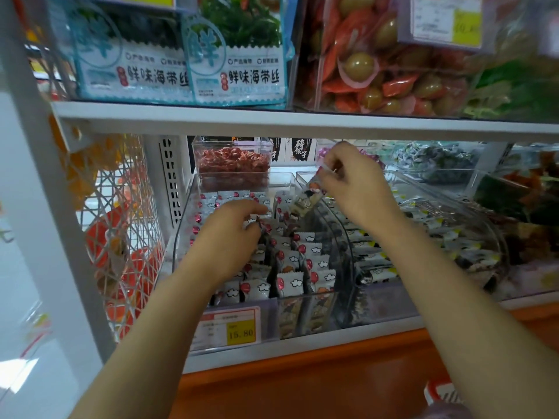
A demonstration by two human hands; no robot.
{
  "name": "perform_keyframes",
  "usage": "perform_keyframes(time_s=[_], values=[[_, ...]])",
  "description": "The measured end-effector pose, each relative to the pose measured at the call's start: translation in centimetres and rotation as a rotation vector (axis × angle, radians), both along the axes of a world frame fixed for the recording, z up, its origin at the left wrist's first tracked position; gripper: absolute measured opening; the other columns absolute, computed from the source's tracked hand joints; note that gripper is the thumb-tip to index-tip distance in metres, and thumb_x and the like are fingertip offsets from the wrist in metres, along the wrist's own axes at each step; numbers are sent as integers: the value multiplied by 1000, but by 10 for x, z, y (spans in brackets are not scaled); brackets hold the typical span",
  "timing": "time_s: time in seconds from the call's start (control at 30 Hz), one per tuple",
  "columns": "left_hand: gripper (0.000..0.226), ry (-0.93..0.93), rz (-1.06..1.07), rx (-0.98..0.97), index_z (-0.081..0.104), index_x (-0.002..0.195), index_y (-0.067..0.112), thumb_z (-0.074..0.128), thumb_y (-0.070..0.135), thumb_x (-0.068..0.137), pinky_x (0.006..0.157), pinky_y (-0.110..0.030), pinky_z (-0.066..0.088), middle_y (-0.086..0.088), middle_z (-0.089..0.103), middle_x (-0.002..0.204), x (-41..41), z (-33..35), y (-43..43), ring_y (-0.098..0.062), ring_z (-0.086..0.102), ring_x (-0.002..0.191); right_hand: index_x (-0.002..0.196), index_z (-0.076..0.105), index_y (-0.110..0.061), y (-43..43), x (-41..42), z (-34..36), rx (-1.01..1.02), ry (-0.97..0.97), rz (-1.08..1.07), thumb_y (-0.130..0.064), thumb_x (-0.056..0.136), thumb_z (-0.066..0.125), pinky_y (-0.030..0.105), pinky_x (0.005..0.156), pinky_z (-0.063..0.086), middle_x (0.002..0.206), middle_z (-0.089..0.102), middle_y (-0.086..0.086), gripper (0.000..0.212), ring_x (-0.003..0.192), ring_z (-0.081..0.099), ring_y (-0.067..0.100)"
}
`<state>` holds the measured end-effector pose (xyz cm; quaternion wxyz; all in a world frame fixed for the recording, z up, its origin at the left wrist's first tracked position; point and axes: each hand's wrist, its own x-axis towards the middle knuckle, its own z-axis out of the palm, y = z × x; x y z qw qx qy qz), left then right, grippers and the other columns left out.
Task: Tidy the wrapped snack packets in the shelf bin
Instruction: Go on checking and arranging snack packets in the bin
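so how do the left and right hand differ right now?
The left hand is low, down among the packets in the clear bin, fingers curled on one. The right hand is raised above the bin, pinching a single packet that hangs tilted. Both are bare and reach under the shelf.

At frame centre, the snack packets [290,258] are white with red balloon and white cloud prints. The price tag [230,329] below is white, orange-edged, with a yellow patch. Upper left, seaweed bags [181,55] are pale blue, white and green. The ledge [302,385] below is orange.
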<state>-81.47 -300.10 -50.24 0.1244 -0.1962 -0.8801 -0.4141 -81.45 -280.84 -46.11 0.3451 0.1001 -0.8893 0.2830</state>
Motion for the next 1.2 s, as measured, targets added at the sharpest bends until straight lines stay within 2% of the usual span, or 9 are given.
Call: perform_keyframes(time_s=[0.13, 0.27, 0.4, 0.47, 0.67, 0.77, 0.97, 1.07, 1.2], values=[[40, -32, -24, 118, 48, 133, 16, 52, 23, 94, 79, -18, 40, 4, 56, 121, 8, 1, 0, -9, 53, 102, 83, 50, -12, -11, 27, -17, -472, 7, 73, -8, 92, 54, 37, 60, 54, 80, 59, 8, 11, 67, 62, 18], [28, -151, -70, 253, 59, 121, 20, 51, 24, 94, 58, -13, 50, 3, 66, 101, 16, 1, -4, -16, 65, 83, 81, 55, -7, -18, 36, -25, -840, -113, 188, -4, 92, 55, 21, 51, 55, 79, 65, 7, 11, 56, 65, 8], [23, -277, -42, 483, 62, 112, 11, 55, 20, 92, 73, -31, 58, -5, 67, 92, 18, 1, -8, -21, 67, 78, 80, 61, -8, -16, 42, -31, -908, -191, 223, -7, 89, 60, 22, 52, 55, 74, 65, 1, 10, 58, 63, 8], [19, -311, -47, 544, 63, 105, 9, 56, 19, 91, 64, -25, 58, -5, 66, 87, 18, 0, -10, -14, 66, 72, 82, 63, -6, -14, 44, -33, -910, -236, 231, -9, 89, 61, 20, 47, 52, 68, 61, 1, 7, 53, 58, 7], [10, -523, -192, 941, 64, 84, 8, 60, 17, 82, 50, -16, 49, -1, 52, 70, 18, 2, -11, -7, 53, 53, 98, 59, 7, -7, 47, -30, -1287, -397, 447, 11, 82, 56, 21, 53, 55, 75, 63, 12, 17, 57, 66, 14], [6, -560, -239, 1078, 63, 82, 7, 58, 10, 79, 48, -14, 48, 0, 51, 62, 17, 3, -10, -5, 50, 49, 98, 60, 5, -4, 47, -30, -1317, -427, 487, 18, 81, 52, 22, 56, 56, 73, 69, 12, 23, 61, 69, 18], [28, -576, -276, 1079, 62, 109, 4, 48, -6, 87, 55, -16, 52, -8, 58, 74, 17, 4, -11, -8, 57, 53, 93, 62, -1, -1, 47, -30, -1316, -375, 498, 21, 81, 49, 22, 58, 57, 73, 73, 8, 28, 65, 71, 19], [30, -560, -264, 1078, 65, 103, 8, 47, -9, 86, 57, -17, 53, -5, 58, 65, 18, 4, -12, -9, 61, 55, 96, 62, -2, -1, 45, -32, -1279, -316, 444, 21, 82, 50, 22, 59, 57, 78, 71, 10, 29, 65, 70, 19], [15, -578, -213, 1087, 60, 91, 4, 51, -7, 86, 59, -20, 55, -7, 58, 71, 20, 6, -9, -12, 65, 59, 113, 60, -2, -3, 45, -35, -1131, -247, 358, 18, 85, 50, 23, 66, 58, 101, 59, 15, 36, 67, 70, 15]])
